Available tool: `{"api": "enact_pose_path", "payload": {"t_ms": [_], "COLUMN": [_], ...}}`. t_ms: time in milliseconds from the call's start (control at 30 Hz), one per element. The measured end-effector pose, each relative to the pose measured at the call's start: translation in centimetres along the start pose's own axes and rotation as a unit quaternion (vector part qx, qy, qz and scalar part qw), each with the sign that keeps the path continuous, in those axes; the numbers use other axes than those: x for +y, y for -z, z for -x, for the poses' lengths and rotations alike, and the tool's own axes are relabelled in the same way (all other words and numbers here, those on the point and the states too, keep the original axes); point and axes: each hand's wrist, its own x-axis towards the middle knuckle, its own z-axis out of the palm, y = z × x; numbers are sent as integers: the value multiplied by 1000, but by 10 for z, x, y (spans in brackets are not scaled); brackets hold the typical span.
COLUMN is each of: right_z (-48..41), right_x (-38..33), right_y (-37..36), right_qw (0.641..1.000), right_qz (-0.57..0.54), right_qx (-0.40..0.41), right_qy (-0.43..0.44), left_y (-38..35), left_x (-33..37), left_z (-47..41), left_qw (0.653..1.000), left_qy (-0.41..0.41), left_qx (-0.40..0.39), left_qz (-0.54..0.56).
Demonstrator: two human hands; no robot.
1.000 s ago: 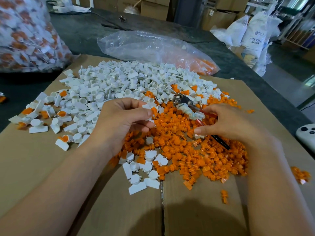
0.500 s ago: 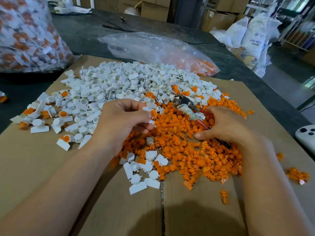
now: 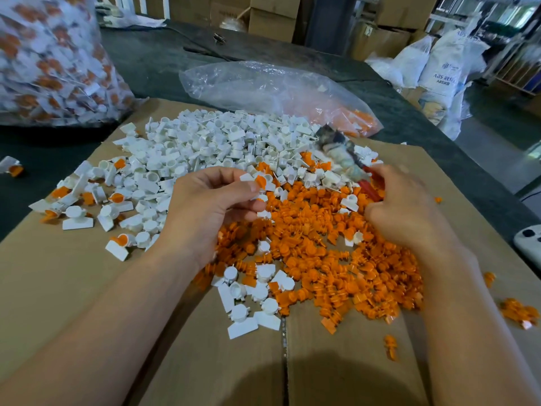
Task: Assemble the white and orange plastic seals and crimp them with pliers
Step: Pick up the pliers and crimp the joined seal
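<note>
My left hand [image 3: 210, 206] pinches a white seal with an orange insert [image 3: 259, 181] between thumb and fingers, above the orange heap. My right hand [image 3: 407, 212] grips the pliers [image 3: 342, 153] by their red handle, with the tape-wrapped jaws raised and pointing up-left over the white pile. A pile of white seal bodies [image 3: 205, 148] covers the far part of the cardboard [image 3: 73, 288]. A heap of orange inserts [image 3: 330, 259] lies in front of it, under both hands. Several assembled seals [image 3: 117, 197] lie at the left.
A clear bag of orange parts [image 3: 278, 92] lies behind the piles. A big bag of finished seals [image 3: 49, 63] stands at the far left. A white controller [image 3: 530, 241] sits at the right edge. Boxes and sacks stand beyond the dark table [image 3: 146, 63].
My right hand has lifted the pliers off the pile, so their jaws now point up and away. My left hand keeps hold of the seal in about the same spot.
</note>
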Motion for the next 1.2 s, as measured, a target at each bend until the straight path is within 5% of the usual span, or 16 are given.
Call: {"api": "enact_pose_path", "payload": {"t_ms": [167,667,1200], "right_z": [9,24,27], "right_x": [-16,-44,-46], "right_y": [3,-20,-22], "right_qw": [989,979,977], "right_qz": [7,-69,-64], "right_qx": [127,-19,-45], "right_qy": [70,192,196], "left_y": [-1,0,-1], "left_x": [-1,-2,0], "left_z": [0,1,3], "left_qw": [1000,990,988], "left_qy": [-31,-124,-144], "left_qx": [2,59,62], "left_qz": [-4,-13,-14]}}
